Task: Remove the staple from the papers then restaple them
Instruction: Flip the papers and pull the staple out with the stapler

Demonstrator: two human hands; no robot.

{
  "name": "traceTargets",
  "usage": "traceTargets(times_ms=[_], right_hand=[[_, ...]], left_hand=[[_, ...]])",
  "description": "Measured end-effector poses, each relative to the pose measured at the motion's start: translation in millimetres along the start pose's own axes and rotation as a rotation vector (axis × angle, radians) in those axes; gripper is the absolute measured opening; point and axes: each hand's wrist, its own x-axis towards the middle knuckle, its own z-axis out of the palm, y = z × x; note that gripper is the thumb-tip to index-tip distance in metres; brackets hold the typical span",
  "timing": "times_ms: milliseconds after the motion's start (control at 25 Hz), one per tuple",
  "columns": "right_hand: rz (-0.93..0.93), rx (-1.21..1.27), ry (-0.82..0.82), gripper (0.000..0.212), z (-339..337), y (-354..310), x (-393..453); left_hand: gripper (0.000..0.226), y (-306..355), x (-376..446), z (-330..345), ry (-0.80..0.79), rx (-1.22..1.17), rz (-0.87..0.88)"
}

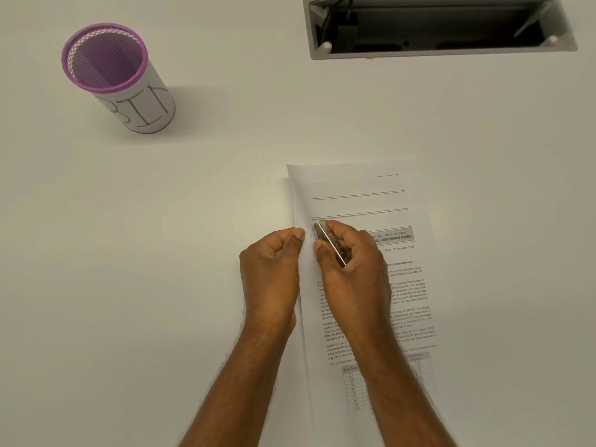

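A stack of printed papers (358, 201) lies on the white table, with text and a table printed on the top sheet. My left hand (271, 272) is curled into a fist, its thumb pressing on the papers' left edge. My right hand (351, 272) grips a small silver stapler (329, 241) whose nose rests on the top sheet, near the left margin and close to my left thumb. A faint thin mark beside the stapler's nose may be the staple; it is too small to tell.
A purple mesh cup (106, 59) wrapped in paper marked "BIN" stands at the far left. A grey cable box (442, 30) with its lid open is set into the table at the back right.
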Motion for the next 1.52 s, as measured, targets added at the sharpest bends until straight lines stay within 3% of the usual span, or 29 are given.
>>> traceTargets(times_ms=[200, 400, 600, 1200, 1520], right_hand=[[-0.002, 0.056, -0.019, 0.034, -3, 2, 1], [-0.067, 0.058, -0.049, 0.028, -16, 4, -2], [0.017, 0.228, -0.152, 0.028, -18, 4, -8], [0.098, 0.415, -0.044, 0.029, 9, 4, -6], [0.118, 0.47, -0.124, 0.035, 1, 7, -4]], left_hand=[[0.029, 3, -2, 2, -0.006, -0.04, 0.022], [0.021, 1, -2, 0, -0.028, -0.084, 0.012], [0.014, 2, -5, -2, -0.039, -0.077, 0.005], [0.018, 2, -3, 0, 0.002, 0.045, 0.022], [0.014, 3, -2, 0, 0.015, 0.061, 0.014]])
